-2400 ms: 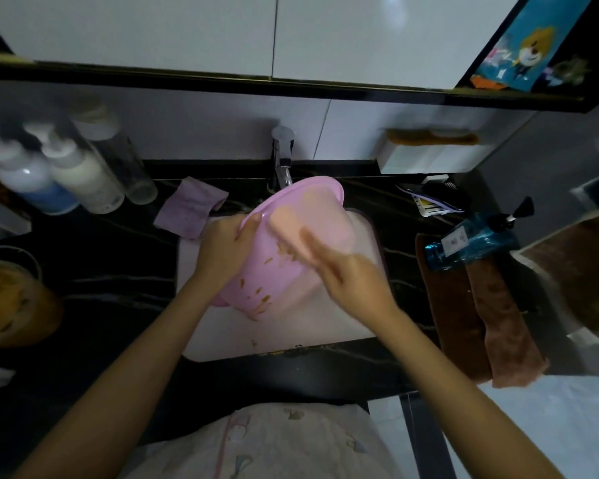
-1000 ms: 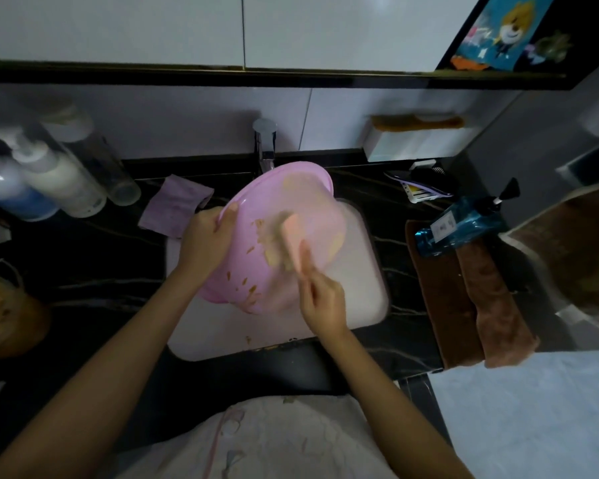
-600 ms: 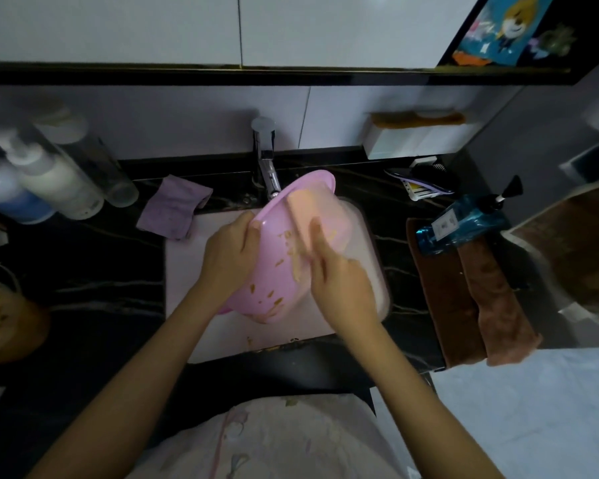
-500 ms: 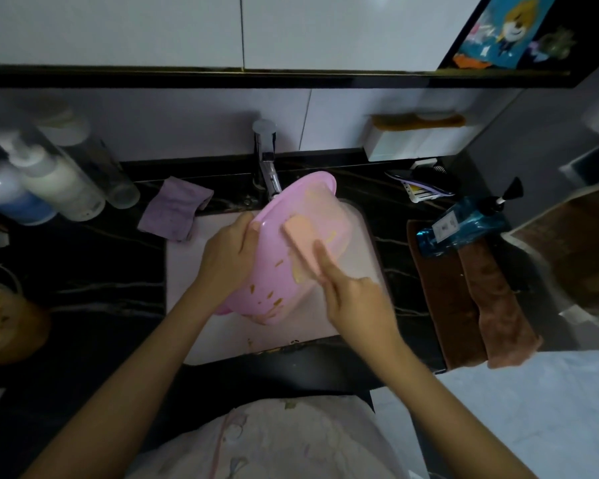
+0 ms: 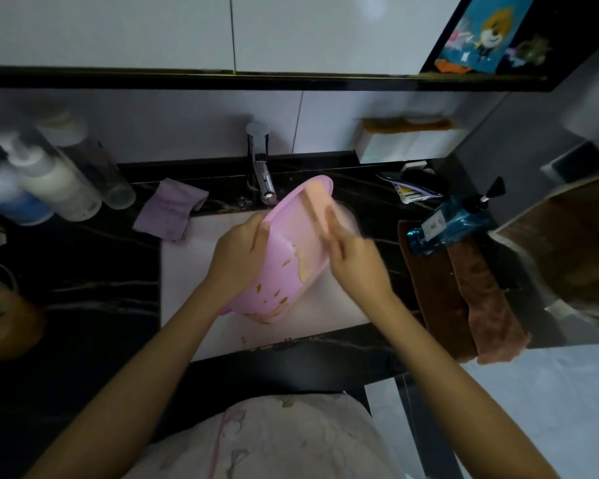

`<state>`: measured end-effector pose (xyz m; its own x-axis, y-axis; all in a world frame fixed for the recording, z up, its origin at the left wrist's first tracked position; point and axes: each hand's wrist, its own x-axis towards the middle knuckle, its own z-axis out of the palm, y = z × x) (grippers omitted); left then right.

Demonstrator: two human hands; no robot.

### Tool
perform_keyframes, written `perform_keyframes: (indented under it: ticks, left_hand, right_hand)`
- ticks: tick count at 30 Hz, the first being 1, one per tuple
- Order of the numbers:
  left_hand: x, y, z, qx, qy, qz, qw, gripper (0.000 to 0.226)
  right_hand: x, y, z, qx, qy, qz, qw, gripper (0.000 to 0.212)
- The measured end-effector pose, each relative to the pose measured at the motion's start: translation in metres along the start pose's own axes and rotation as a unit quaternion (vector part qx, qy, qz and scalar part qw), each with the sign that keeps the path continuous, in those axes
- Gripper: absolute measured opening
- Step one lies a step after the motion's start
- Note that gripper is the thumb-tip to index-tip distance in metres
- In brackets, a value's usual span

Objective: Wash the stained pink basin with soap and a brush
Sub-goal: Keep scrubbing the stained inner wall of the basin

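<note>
The pink basin [image 5: 291,257] is tilted on its side over the white sink [image 5: 187,271], its inside facing right, with brown stains near its lower rim. My left hand [image 5: 237,252] grips the basin's left rim. My right hand [image 5: 351,252] holds a peach-coloured brush [image 5: 320,205] against the upper inside of the basin, close to the far rim. The brush's bristles are hidden against the basin wall.
A chrome tap [image 5: 261,174] stands behind the basin. A lilac cloth [image 5: 170,209] lies to the left, pump bottles [image 5: 54,178] further left. A blue bottle [image 5: 446,224] and brown towels [image 5: 464,288] lie right of the sink on the black counter [image 5: 83,271].
My right hand has pushed the brush up the basin's inside, from its middle to the far rim. My left hand keeps its grip on the rim; the basin stays tilted.
</note>
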<state>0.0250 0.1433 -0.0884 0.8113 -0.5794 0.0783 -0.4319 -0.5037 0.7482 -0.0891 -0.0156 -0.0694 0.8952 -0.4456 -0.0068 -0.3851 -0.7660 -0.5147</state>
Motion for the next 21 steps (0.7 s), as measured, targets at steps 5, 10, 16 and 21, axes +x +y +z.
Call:
perform_keyframes:
  ticks: [5,10,16,21]
  left_hand:
    - [-0.004,0.004,0.000,0.010,0.008,0.011,1.000,0.039]
    - [-0.005,0.022,0.019,0.031,0.005,0.029,0.999,0.040]
    - [0.002,0.020,0.016,0.026,0.009,0.034,0.999,0.051]
    - [0.001,0.019,0.019,0.023,-0.007,0.031,0.999,0.047]
  right_hand:
    - [-0.051,0.013,0.007,-0.032,-0.035,-0.081,0.996,0.051]
    - [-0.017,-0.009,0.015,0.014,0.019,0.115,0.993,0.054]
    - [-0.073,-0.014,0.028,0.022,0.003,0.035,0.999,0.058]
    - [-0.029,-0.032,0.031,0.072,0.042,0.143,0.986,0.054]
